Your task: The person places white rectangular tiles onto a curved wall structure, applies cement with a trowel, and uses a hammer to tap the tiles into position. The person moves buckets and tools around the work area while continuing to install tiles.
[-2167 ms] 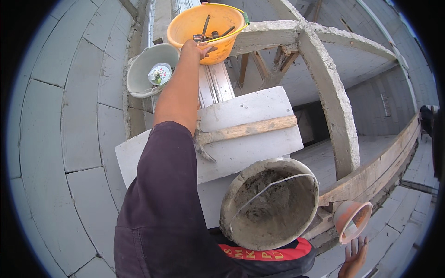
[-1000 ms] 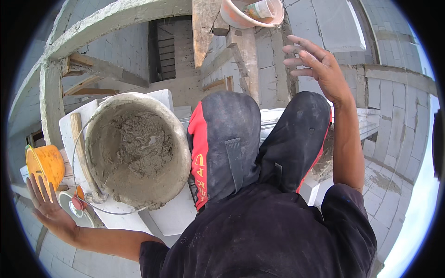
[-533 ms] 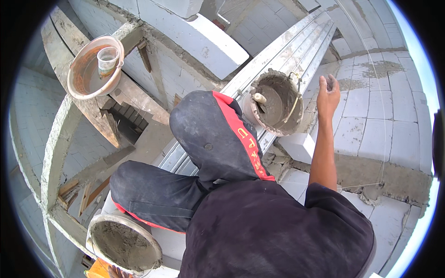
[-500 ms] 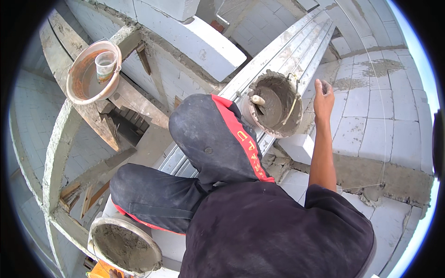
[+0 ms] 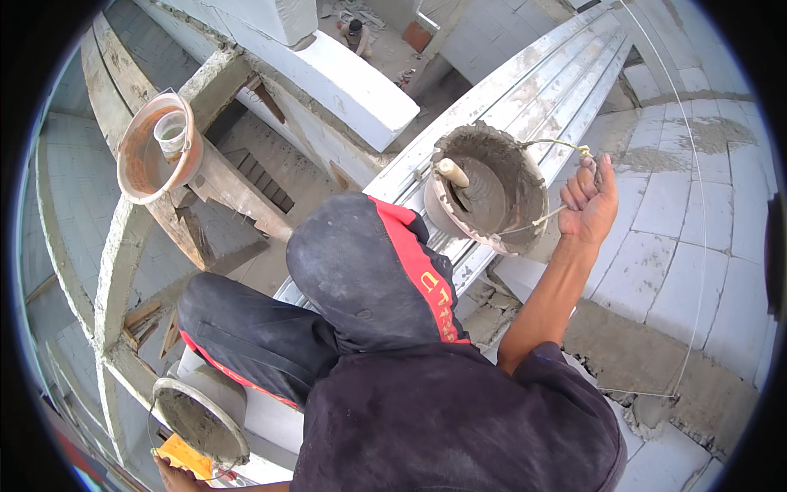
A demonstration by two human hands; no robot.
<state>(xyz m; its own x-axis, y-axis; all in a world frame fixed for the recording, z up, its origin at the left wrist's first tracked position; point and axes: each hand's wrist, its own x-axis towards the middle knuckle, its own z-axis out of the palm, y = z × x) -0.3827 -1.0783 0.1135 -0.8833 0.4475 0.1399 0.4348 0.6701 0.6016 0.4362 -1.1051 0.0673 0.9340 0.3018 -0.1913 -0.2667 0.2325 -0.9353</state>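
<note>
My right hand [image 5: 589,201] is closed around the wire handle [image 5: 557,143] of a mortar-crusted bucket [image 5: 438,205], pulling it out to the bucket's right side. Wet grey mortar [image 5: 492,193] lies inside, with a wooden tool grip [image 5: 452,172] sticking out; the rest of that tool is hidden. At the lower left, my left hand [image 5: 179,477] has its fingers curled at the wire handle [image 5: 150,426] of a second bucket [image 5: 234,398], which also holds grey mortar [image 5: 193,422]. An orange object [image 5: 182,456] shows beside that hand.
Ribbed metal planks [image 5: 525,78] run under the right bucket. Pale block walling [image 5: 656,246] with a taut string [image 5: 701,205] rises at the right. A pinkish tub [image 5: 131,176] with a clear cup [image 5: 170,135] rests on boards over a drop. Another person [image 5: 355,34] is far below.
My right hand has moved onto the right bucket's handle and drawn it outward. My left hand has come further into view at the left bucket's handle. The whole view has shifted slightly.
</note>
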